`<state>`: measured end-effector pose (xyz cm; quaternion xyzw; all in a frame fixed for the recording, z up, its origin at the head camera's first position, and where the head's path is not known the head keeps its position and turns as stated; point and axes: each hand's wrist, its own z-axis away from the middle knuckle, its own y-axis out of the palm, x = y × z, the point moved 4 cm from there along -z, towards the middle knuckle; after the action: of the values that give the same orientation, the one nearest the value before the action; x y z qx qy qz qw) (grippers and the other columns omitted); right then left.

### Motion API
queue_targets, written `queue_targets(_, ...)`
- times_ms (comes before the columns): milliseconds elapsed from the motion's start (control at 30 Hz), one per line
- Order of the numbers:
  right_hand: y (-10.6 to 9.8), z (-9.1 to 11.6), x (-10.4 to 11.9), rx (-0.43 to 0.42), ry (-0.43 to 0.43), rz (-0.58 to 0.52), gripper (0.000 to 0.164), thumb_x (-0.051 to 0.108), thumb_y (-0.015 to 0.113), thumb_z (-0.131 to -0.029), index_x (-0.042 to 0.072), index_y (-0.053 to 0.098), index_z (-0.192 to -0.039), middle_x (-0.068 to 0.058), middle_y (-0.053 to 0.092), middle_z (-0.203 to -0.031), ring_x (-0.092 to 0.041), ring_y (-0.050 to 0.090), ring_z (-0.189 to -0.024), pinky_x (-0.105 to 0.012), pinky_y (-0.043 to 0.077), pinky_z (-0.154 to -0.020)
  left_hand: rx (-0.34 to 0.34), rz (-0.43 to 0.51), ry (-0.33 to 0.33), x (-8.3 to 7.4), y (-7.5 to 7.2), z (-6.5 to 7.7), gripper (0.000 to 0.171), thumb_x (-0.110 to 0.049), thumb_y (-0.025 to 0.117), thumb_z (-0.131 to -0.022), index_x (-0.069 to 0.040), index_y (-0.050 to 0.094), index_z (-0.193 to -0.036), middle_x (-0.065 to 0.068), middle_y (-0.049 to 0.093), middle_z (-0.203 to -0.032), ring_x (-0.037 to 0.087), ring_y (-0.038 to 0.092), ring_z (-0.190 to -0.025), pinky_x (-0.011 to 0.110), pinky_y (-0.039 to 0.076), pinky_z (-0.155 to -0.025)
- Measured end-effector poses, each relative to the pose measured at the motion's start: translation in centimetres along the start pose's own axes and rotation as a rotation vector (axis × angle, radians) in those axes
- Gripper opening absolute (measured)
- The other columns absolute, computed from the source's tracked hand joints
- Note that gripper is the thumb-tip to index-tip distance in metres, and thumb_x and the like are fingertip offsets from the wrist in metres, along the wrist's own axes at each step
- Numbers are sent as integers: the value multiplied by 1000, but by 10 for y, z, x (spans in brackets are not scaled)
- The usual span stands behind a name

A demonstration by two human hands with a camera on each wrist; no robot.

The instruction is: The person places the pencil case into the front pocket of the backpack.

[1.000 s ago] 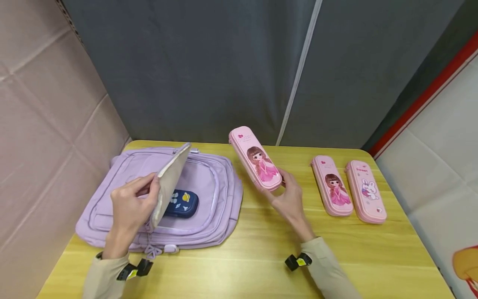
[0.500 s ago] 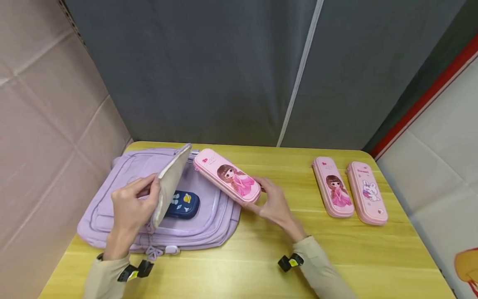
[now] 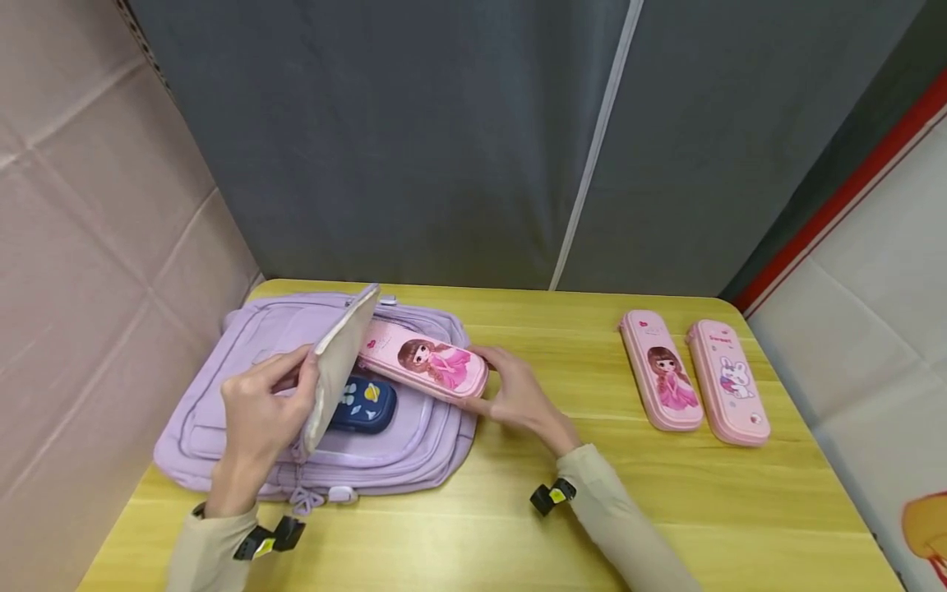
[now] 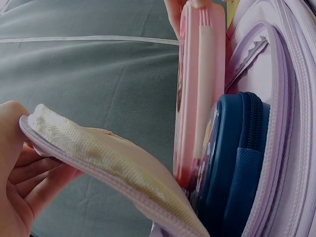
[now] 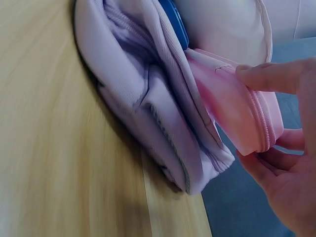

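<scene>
A lilac backpack (image 3: 244,362) lies flat on the table, its front pocket unzipped. My left hand (image 3: 262,407) pinches the edge of the raised pocket flap (image 3: 336,370), whose pale lining faces right. Inside the pocket rests a dark blue pencil case (image 3: 367,404) with planet pictures, partly hidden by the flap. My right hand (image 3: 510,390) grips the near right end of a pink pencil case (image 3: 425,360) with a doll in a pink dress. The far end of that case reaches behind the flap, and in the left wrist view it stands beside the blue case (image 4: 237,163).
Two more pink pencil cases lie on the right of the wooden table (image 3: 547,526): one with a doll (image 3: 661,370), one with a rabbit (image 3: 728,382). A grey curtain (image 3: 414,148) hangs behind the table's back edge.
My right hand has carried the pink doll pencil case left and down to the pocket, turning it more sideways. The left hand has stayed at the flap.
</scene>
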<state>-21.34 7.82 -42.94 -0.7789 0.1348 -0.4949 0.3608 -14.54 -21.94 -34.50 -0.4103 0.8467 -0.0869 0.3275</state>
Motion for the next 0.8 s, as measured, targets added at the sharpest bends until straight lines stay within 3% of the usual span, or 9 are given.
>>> queue_targets(167,6,-16,7,-6,-20,-42,75,42,76,-65,16,49,-130,3,55,-125,-14,54,-110,-36,46,-96,0,0,-7,0,-1,0,16,-10,67,-76,-5,74,-90,11,72,-76,-8,59,-64,-1,45,-61)
queue_targets(333,12,-30,13,2,-26,-6,74,36,77,-65,14,49,-130,-2,54,-124,-15,51,-109,-35,44,-97,-9,0,2,0,-1,0,15,-9,66,-76,-5,74,-88,10,71,-74,-10,58,-64,-1,45,-61)
queue_targets(600,24,-39,20,-21,16,-23,73,31,81,-64,10,52,-128,-7,55,-110,-17,55,-94,-32,47,-85,-26,14,24,0,-3,-1,14,-8,66,-76,-4,75,-87,11,71,-73,-9,59,-64,0,45,-61)
queue_targets(800,37,-47,22,-47,75,-55,69,26,81,-67,8,51,-126,-6,54,-109,-14,58,-92,-23,51,-85,-24,16,23,1,-3,-1,15,-8,66,-76,-4,74,-88,12,71,-74,-10,59,-65,0,46,-60)
